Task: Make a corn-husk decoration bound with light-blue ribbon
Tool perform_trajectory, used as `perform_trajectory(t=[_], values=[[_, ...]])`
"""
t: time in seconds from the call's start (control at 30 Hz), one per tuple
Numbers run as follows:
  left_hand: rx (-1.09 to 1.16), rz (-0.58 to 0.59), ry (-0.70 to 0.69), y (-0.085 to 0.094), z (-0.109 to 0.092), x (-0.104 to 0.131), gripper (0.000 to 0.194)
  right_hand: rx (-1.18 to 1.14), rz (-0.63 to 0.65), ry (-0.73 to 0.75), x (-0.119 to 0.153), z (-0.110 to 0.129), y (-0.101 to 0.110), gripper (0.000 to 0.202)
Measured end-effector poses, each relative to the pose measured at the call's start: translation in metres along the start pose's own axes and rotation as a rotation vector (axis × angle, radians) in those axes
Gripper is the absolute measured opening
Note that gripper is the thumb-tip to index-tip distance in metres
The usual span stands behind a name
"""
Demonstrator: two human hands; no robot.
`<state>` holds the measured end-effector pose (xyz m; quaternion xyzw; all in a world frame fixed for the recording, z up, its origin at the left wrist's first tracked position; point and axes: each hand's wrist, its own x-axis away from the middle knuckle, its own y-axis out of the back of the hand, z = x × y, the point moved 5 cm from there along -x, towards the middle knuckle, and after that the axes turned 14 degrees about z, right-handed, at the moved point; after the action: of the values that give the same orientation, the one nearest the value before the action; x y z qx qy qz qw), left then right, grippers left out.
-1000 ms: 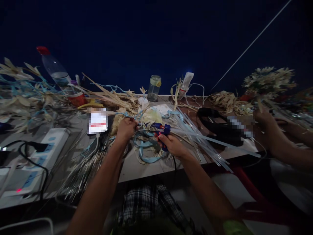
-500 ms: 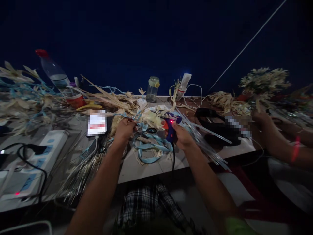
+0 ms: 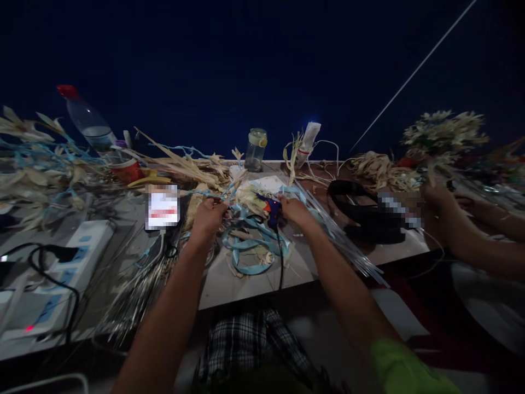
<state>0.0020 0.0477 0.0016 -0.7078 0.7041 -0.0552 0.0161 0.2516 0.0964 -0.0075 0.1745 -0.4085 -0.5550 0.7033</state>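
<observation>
My left hand [image 3: 211, 213] is closed in a pinch on a thin stem wrapped in light blue ribbon [image 3: 200, 193], which runs off to the left. A dark blue glue gun [image 3: 273, 212] with an orange trigger is at the middle of the table, its black cord trailing to the front edge. My right hand [image 3: 293, 210] is just behind it, fingertips bent together at the gun's rear; whether they grip it or something else is hard to see. Loops of light blue ribbon [image 3: 250, 268] lie below, between my hands. Pale dried husk petals [image 3: 246, 192] lie behind them.
A lit phone [image 3: 163, 208], thin wires [image 3: 135, 301] and a power strip [image 3: 77, 262] are on the left. Clear glue sticks [image 3: 361, 257] and a black headband-like object [image 3: 361, 219] are on the right. A jar [image 3: 256, 150] stands behind. Another person's arm [image 3: 459, 235] reaches in from the right.
My right hand and the glue gun have moved left, and the gun has turned. The fingers that wrapped its handle no longer show around it. My left hand has barely moved.
</observation>
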Motion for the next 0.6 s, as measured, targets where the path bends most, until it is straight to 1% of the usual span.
perform_trajectory(t=[0.07, 0.1, 0.13, 0.17, 0.2, 0.27, 0.3, 0.33, 0.4, 0.5, 0.57, 0.6], values=[[-0.025, 0.010, -0.009, 0.000, 0.000, -0.001, 0.017, 0.025, -0.110, 0.114, 0.013, 0.017, 0.008, 0.041], [-0.042, 0.017, -0.008, 0.000, 0.000, -0.001, 0.017, -0.016, -0.168, 0.261, 0.021, 0.031, 0.010, 0.038], [-0.063, 0.020, -0.002, 0.000, 0.001, -0.001, 0.017, -0.106, -0.173, 0.433, 0.029, 0.045, 0.007, 0.034], [-0.086, 0.022, 0.006, 0.000, 0.001, -0.002, 0.016, -0.219, -0.094, 0.557, 0.035, 0.059, 0.000, 0.033], [-0.109, 0.024, 0.015, 0.001, 0.001, -0.002, 0.016, -0.331, 0.037, 0.596, 0.038, 0.070, -0.011, 0.035], [-0.143, 0.023, 0.020, 0.001, 0.000, -0.002, 0.016, -0.455, 0.327, 0.593, 0.040, 0.088, -0.037, 0.036], [-0.147, 0.024, 0.013, 0.001, -0.001, -0.002, 0.016, -0.472, 0.418, 0.587, 0.040, 0.095, -0.048, 0.035], [-0.142, 0.024, 0.003, 0.001, -0.002, -0.002, 0.015, -0.485, 0.462, 0.572, 0.039, 0.099, -0.056, 0.034], [-0.133, 0.012, -0.012, 0.001, -0.003, 0.000, 0.013, -0.501, 0.474, 0.531, 0.034, 0.100, -0.065, 0.028], [-0.158, -0.023, -0.012, 0.001, -0.005, 0.002, 0.012, -0.501, 0.434, 0.468, 0.024, 0.092, -0.068, 0.023], [-0.196, -0.033, -0.011, 0.000, -0.005, 0.002, 0.013, -0.482, 0.376, 0.477, 0.020, 0.088, -0.067, 0.022], [-0.223, -0.039, -0.018, 0.000, -0.006, 0.002, 0.013, -0.477, 0.335, 0.505, 0.020, 0.087, -0.066, 0.022]])
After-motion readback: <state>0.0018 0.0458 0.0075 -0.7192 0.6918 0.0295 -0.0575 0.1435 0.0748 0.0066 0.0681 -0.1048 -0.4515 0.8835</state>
